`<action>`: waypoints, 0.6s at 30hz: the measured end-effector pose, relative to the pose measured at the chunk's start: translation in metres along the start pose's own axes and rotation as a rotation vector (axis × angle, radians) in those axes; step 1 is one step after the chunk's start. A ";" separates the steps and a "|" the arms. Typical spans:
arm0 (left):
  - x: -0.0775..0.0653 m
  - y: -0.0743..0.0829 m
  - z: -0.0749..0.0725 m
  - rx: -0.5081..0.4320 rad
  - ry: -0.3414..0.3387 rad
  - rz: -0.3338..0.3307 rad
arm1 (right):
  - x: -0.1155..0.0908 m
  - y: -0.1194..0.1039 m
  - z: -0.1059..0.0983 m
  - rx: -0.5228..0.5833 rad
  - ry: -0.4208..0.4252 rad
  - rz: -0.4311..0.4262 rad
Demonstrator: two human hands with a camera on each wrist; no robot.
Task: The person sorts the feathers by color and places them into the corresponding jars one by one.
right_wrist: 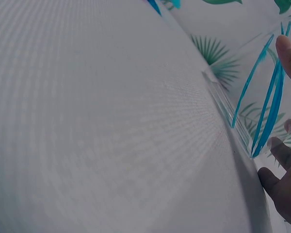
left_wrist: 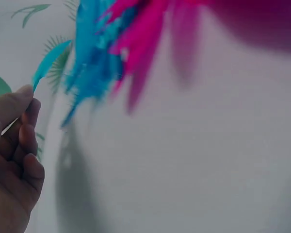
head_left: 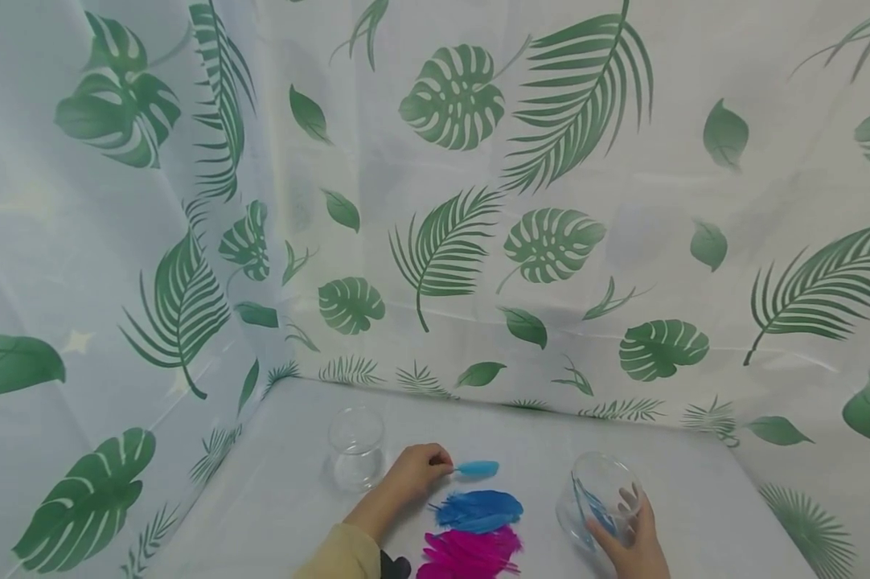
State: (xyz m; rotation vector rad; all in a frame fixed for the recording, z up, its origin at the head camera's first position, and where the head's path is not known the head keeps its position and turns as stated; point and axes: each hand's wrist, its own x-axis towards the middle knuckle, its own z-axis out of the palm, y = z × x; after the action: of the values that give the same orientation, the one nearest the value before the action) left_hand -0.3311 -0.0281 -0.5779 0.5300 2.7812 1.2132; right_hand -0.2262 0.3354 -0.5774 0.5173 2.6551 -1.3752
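Between thumb and fingertips, my left hand point(head_left: 415, 473) pinches a light blue feather point(head_left: 478, 468) by its quill end, just beyond a pile of blue feathers point(head_left: 482, 511). In the left wrist view the same feather point(left_wrist: 48, 63) points up from the fingertips. My right hand point(head_left: 634, 537) grips a clear cup point(head_left: 567, 519) from its right side, with the thumb in front and fingers behind. A few blue feathers point(right_wrist: 271, 107) stand slanted inside that cup, as the right wrist view shows. Nearer me lies a pile of magenta feathers point(head_left: 471, 553).
A second clear cup point(head_left: 357, 466) stands at the left, beyond my left forearm. The white tabletop point(head_left: 261, 482) meets leaf-printed cloth walls point(head_left: 464, 241) at the back and left. Part of a dark object point(head_left: 395, 565) shows beside the left sleeve.
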 end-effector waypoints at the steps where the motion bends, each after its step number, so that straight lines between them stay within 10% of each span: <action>1: 0.002 0.003 -0.003 -0.010 -0.003 -0.001 | -0.001 0.000 0.000 -0.002 -0.001 0.000; 18: 0.042 0.088 -0.035 -0.082 -0.020 0.103 | -0.001 -0.002 0.000 -0.022 0.006 -0.018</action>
State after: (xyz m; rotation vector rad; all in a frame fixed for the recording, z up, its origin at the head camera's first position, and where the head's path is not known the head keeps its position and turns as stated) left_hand -0.3525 0.0168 -0.4865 0.6820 2.7044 1.3274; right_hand -0.2254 0.3340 -0.5758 0.4969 2.6827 -1.3497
